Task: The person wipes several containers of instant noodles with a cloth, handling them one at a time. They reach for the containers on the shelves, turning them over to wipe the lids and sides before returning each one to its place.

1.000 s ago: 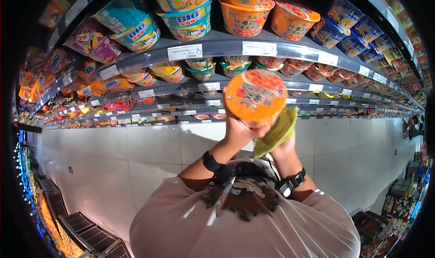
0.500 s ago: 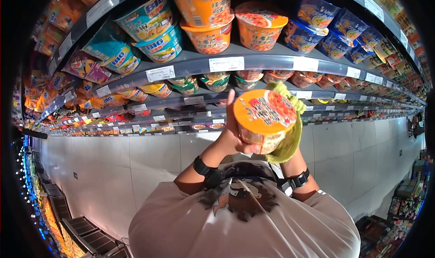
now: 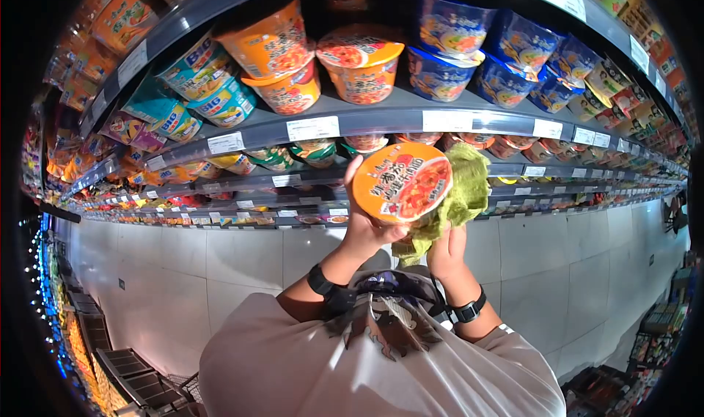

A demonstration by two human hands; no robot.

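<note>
An orange-lidded instant noodle cup (image 3: 400,184) is held up in front of my chest, its printed lid tilted toward me. My left hand (image 3: 365,232) grips it from the left side, thumb along the near lower rim. My right hand (image 3: 449,254) holds a yellow-green cloth (image 3: 463,193), which lies against the cup's right side and hangs below it. The cloth covers most of my right fingers. On the upper shelf, an orange noodle cup (image 3: 359,69) sits beside two stacked orange cups (image 3: 282,61), with a dark gap behind it.
Stacked blue noodle cups (image 3: 449,47) stand right of the orange ones, and teal cups (image 3: 224,102) to the left. Price tags line the shelf edge (image 3: 381,126). Lower shelves hold more cups. Pale floor tiles (image 3: 242,259) lie below, with a dark wire rack (image 3: 136,373) at bottom left.
The cup has shifted left and its lid has turned. My right hand and the cloth have moved, the cloth now bunched at the cup's right and underside. The view has shifted rightward along the shelf.
</note>
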